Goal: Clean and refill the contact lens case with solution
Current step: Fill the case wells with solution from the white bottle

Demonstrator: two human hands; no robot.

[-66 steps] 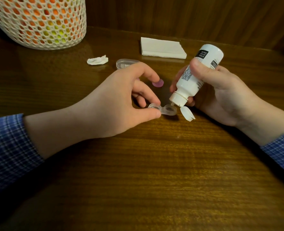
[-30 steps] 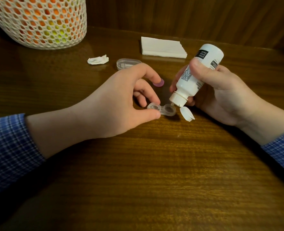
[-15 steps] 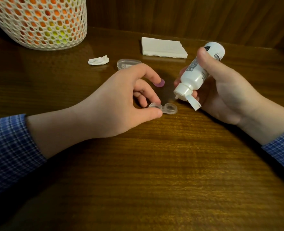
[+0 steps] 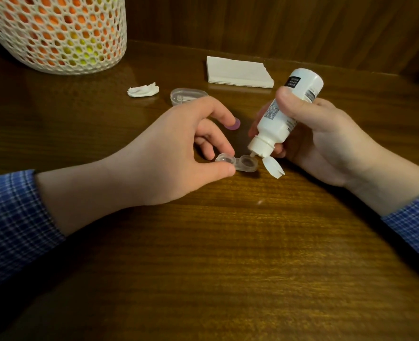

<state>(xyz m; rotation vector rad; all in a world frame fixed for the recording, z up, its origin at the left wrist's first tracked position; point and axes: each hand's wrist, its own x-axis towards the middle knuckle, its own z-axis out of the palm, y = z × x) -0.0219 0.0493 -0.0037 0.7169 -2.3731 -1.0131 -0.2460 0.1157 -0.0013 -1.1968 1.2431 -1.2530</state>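
Observation:
A clear two-well contact lens case (image 4: 243,164) lies on the wooden table with both wells uncapped. My left hand (image 4: 169,153) pinches its left well between thumb and middle finger. My right hand (image 4: 324,136) grips a white solution bottle (image 4: 284,116), tipped nozzle down. Its tip sits at the rim of the right well and its flip cap (image 4: 273,168) hangs open. A purple lens-case cap (image 4: 233,124) lies just behind my left index finger.
A clear plastic lid (image 4: 187,95) and a crumpled tissue (image 4: 143,90) lie behind my left hand. A stack of folded napkins (image 4: 238,73) sits at the back. A white mesh basket (image 4: 56,33) stands at the back left. A wood-panel wall runs behind.
Half a second ago the bottle was lifted away from the case and tilted up. It has now come back down, with its nozzle over the right well. My left hand keeps its hold.

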